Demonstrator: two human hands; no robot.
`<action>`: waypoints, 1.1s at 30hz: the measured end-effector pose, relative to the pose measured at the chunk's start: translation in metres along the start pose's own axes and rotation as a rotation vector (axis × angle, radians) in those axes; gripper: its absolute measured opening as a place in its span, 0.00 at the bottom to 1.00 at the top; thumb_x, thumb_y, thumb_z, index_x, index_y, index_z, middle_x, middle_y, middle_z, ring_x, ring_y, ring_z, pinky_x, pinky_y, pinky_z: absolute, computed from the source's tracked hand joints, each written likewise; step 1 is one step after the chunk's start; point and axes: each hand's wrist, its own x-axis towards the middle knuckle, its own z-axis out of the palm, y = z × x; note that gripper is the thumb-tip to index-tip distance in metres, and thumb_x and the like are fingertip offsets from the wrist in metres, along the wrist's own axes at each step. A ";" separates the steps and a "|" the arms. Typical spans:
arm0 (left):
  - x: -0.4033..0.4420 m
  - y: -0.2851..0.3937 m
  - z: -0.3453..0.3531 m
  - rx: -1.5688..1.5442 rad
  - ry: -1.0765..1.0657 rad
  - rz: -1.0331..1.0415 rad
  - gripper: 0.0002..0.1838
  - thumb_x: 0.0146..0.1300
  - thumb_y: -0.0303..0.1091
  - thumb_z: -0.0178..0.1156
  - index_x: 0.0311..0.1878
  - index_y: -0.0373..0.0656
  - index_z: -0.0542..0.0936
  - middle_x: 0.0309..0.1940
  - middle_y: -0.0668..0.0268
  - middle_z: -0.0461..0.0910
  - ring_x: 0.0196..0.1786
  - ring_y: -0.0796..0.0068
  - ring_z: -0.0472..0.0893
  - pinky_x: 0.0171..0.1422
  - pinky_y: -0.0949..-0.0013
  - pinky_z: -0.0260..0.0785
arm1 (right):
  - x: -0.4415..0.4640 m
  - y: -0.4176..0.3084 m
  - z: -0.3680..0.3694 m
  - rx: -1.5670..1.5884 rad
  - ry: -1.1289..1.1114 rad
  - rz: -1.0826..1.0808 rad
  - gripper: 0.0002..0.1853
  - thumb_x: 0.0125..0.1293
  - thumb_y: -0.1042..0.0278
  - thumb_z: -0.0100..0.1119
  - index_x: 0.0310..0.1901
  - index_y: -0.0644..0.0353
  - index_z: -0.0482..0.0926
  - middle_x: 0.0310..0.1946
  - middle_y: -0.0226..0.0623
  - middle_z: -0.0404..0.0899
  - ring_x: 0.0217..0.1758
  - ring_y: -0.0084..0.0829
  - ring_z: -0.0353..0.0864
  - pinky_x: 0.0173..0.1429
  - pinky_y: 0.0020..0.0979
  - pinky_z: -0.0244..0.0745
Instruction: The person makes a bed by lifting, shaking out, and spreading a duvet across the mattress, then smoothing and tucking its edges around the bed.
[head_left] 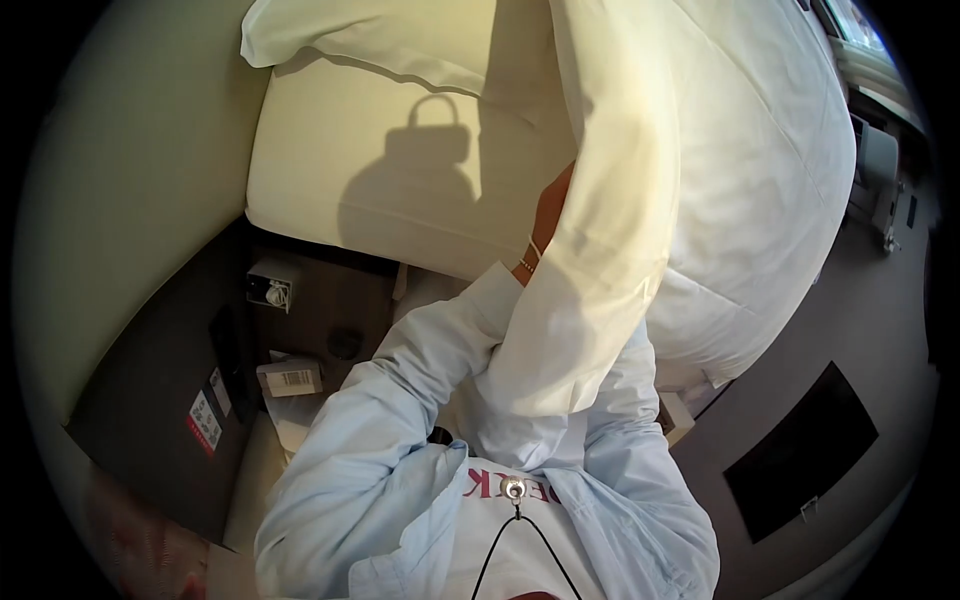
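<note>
A large white duvet (740,170) is lifted and folded over in front of my chest. My left hand (552,205) shows only in part beside the duvet's fold, with a bead bracelet at the wrist; its fingers are hidden behind the fabric. The other sleeve runs under the duvet on the right, and my right hand is out of sight beneath it. Left of the fold lies the bare mattress (350,170) in a white sheet, with a white pillow (390,40) at its top end.
A dark nightstand (310,320) at the left holds a small box with a cable (272,290) and a labelled box (290,378). A dark panel (800,450) lies at the right on the grey floor (790,350). A chair (880,170) stands at the upper right.
</note>
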 end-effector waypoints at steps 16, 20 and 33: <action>0.037 -0.070 -0.110 0.615 0.265 -0.062 0.12 0.61 0.32 0.49 0.26 0.34 0.74 0.15 0.70 0.68 0.18 0.85 0.64 0.22 0.80 0.59 | -0.015 -0.034 -0.021 -0.659 0.159 -0.374 0.18 0.58 0.65 0.50 0.49 0.66 0.67 0.43 0.42 0.73 0.41 0.32 0.74 0.44 0.31 0.71; 0.060 -0.114 -0.085 0.454 -0.041 -0.061 0.13 0.60 0.34 0.48 0.32 0.34 0.76 0.24 0.53 0.75 0.29 0.66 0.75 0.38 0.68 0.66 | -0.018 -0.026 -0.024 -0.517 0.403 -0.244 0.19 0.58 0.64 0.49 0.49 0.65 0.66 0.43 0.42 0.73 0.40 0.31 0.75 0.42 0.30 0.72; 0.051 0.004 -0.057 0.121 0.126 -0.175 0.25 0.60 0.48 0.47 0.51 0.35 0.65 0.44 0.61 0.71 0.46 0.71 0.70 0.49 0.70 0.62 | -0.029 -0.048 0.042 -0.234 -0.327 0.037 0.19 0.60 0.70 0.45 0.53 0.69 0.63 0.50 0.44 0.69 0.51 0.32 0.70 0.54 0.29 0.65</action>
